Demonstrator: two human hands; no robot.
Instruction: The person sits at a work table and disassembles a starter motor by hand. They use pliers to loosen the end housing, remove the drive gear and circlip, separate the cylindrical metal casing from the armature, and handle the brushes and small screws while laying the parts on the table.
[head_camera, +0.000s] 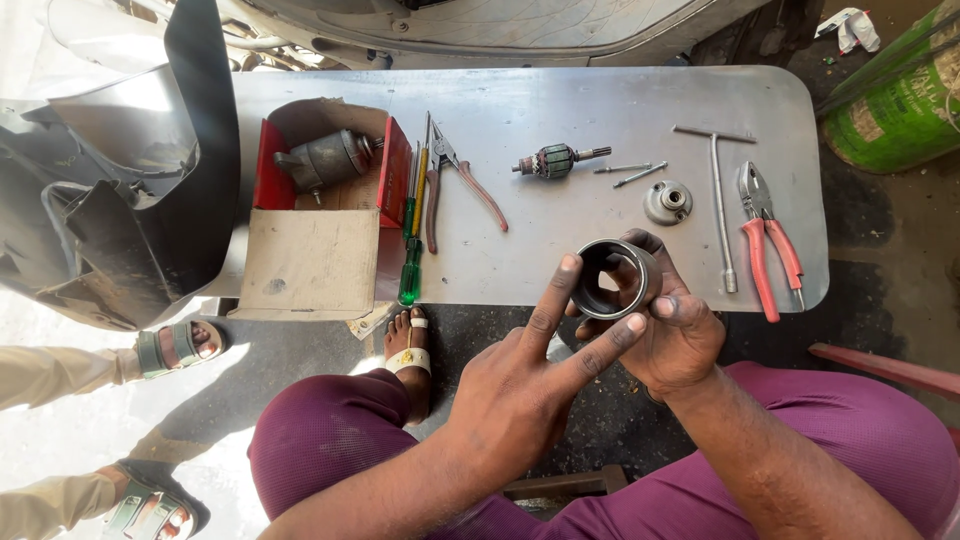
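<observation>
Cardboard box with red flaps sits at the left of the grey metal worktop, a starter motor body lying in it, and just beside it lie green-handled screwdrivers and long-nosed pliers. Further along rest an armature, two thin bolts, a small round end cap, a T-handled wrench and red-handled pliers. In front of the worktop's near edge, the person holds a short hollow metal cylinder, open at both ends. The left hand has its fingers spread apart, index and middle fingertips touching the cylinder's near rim rather than closing on it. The right hand is wrapped around the outer wall from the right, thumb on the rim, its grip clamped on the cylinder. The piece looks stiff, fairly heavy for its size and probably greasy, so it may slip; the outer wall seems the safest place to take hold, keeping fingers off the inner surface.
</observation>
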